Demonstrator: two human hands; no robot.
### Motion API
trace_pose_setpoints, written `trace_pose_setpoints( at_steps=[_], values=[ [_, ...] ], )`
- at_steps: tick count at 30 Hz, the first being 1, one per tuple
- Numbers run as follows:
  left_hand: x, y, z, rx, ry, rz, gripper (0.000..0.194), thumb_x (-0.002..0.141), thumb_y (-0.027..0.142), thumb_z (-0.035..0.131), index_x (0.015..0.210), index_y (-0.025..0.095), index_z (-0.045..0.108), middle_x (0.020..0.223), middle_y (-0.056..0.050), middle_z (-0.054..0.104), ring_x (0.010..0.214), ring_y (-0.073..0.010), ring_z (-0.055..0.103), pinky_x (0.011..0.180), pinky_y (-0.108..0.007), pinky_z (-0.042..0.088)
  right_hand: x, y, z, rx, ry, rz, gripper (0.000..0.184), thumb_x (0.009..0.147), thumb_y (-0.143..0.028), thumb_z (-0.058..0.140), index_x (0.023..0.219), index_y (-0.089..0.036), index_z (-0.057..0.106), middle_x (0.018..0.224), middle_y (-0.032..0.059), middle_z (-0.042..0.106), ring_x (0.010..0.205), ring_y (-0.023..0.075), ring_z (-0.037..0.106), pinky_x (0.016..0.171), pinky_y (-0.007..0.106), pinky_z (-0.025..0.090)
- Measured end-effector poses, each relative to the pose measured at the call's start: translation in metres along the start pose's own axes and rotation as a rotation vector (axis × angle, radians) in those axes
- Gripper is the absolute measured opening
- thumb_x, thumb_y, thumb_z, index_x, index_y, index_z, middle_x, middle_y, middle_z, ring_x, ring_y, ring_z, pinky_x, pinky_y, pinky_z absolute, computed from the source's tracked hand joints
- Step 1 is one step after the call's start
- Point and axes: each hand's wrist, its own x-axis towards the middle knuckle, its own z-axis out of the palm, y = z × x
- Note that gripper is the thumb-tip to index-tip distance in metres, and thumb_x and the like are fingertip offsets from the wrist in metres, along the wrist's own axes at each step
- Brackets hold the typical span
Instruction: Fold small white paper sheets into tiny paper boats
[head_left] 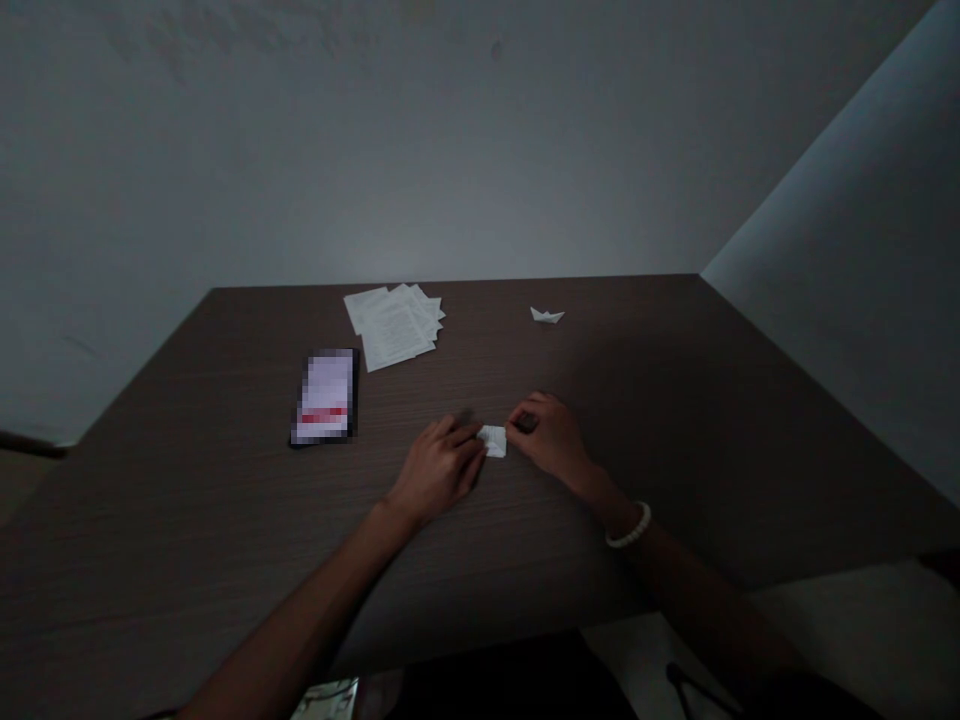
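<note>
In the head view, folded paper (pixel 494 442) lies just below frame centre between left hand (pixel 439 466) and right hand (pixel 553 440), seemingly steadied from both sides. Fingers curl at its edges; whether they grip, I cannot tell

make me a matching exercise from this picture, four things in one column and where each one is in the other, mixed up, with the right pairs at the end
Things
1. small folded paper
2. paper boat
3. beaded bracelet
4. device with a pixelated screen

Places
A. around the right wrist
B. on the table, to the left of the left hand
C. between the left hand and the right hand
D. near the table's far edge, right of the loose sheets

Right pairs: 1-C, 2-D, 3-A, 4-B
</note>
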Motion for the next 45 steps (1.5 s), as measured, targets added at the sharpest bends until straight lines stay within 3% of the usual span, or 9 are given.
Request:
trace_pose_setpoints(
  at_steps=[7,10,14,21,29,35,45],
  values=[
    [-0.001,-0.003,-0.002,-0.098,-0.022,-0.023,0.02,0.093,0.022,0.051,0.095,0.016,0.071,0.118,-0.007,0.066,0.097,-0.0238,0.054,0.086,-0.041,0.049,0.001,0.001,-0.002,0.044,0.065,-0.038,0.007,0.075,-0.014,0.067,0.07,-0.02,0.066,0.077,0.0015,0.063,0.074,0.0157,0.057,0.07,0.028,0.043],
    [0.0,-0.005,-0.003,-0.124,-0.016,-0.041,0.02,0.093,0.022,0.052,0.094,0.017,0.072,0.121,-0.007,0.064,0.1,-0.0246,0.052,0.087,-0.042,0.049,0.001,0.0,-0.005,0.069,-0.019,-0.178,0.005,0.081,-0.018,0.066,0.082,-0.021,0.07,0.086,0.0026,0.064,0.083,0.0165,0.057,0.077,0.029,0.045],
    [0.0,-0.009,-0.001,-0.111,0.014,-0.088,0.021,0.092,0.02,0.053,0.102,0.018,0.072,0.121,-0.009,0.062,0.104,-0.0253,0.051,0.088,-0.042,0.048,-0.001,-0.001,-0.007,-0.01,-0.15,-0.33,0.019,0.084,-0.017,0.061,0.099,-0.024,0.071,0.096,0.0038,0.063,0.09,0.0181,0.055,0.084,0.033,0.044],
    [-0.001,-0.01,0.0,0.019,-0.073,-0.103,0.03,0.094,0.022,0.05,0.119,0.021,0.066,0.127,-0.012,0.057,0.107,-0.0279,0.049,0.088,-0.045,0.046,-0.003,-0.006,-0.009,-0.126,-0.209,-0.328,0.03,0.085,-0.018,0.059,0.112,-0.025,0.069,0.1,0.0056,0.058,0.096,0.0209,0.05,0.085,0.036,0.041],
    [0.002,-0.006,-0.006,0.1,-0.138,-0.09,0.038,0.094,0.023,0.045,0.13,0.023,0.057,0.131,-0.014,0.051,0.11,-0.0302,0.046,0.088,-0.047,0.042,-0.003,-0.008,-0.011,-0.181,-0.221,-0.333,0.029,0.086,-0.019,0.058,0.113,-0.026,0.069,0.101,0.0062,0.056,0.096,0.0216,0.047,0.085,0.037,0.038],
    [0.002,-0.007,-0.005,0.092,-0.097,-0.068,0.035,0.094,0.023,0.046,0.127,0.021,0.059,0.123,-0.014,0.053,0.103,-0.0281,0.047,0.084,-0.044,0.044,-0.004,-0.008,-0.01,-0.186,-0.207,-0.31,0.028,0.086,-0.022,0.06,0.112,-0.029,0.07,0.099,0.0056,0.056,0.095,0.0219,0.047,0.082,0.037,0.037],
    [-0.003,-0.009,-0.01,0.041,-0.036,-0.02,0.021,0.092,0.021,0.05,0.096,0.018,0.07,0.101,-0.011,0.057,0.092,-0.0242,0.048,0.078,-0.038,0.045,-0.005,-0.011,-0.011,-0.195,-0.194,-0.295,0.028,0.087,-0.023,0.062,0.112,-0.029,0.07,0.098,0.0054,0.056,0.095,0.0215,0.047,0.08,0.036,0.037]
  ],
)
